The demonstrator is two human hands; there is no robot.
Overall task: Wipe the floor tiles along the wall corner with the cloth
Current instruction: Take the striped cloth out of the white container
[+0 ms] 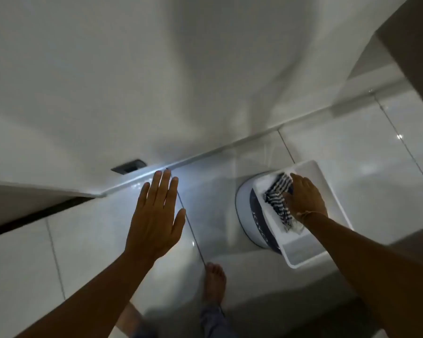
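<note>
On the glossy white floor tiles (230,191), below the wall (132,81) and its skirting edge (230,143), a white tray (327,176) sits tilted on a round white-and-navy device (249,215). The striped cloth (277,198) lies in the tray. The right hand (305,198) rests on it, grip closing over the fabric, though whether it is fully clenched I cannot tell. The left hand (156,213) hovers flat, released, near the corner. Risk: pulling the cloth could tip the perched tray; a bare foot (214,281) on slick tile may slip.
</note>
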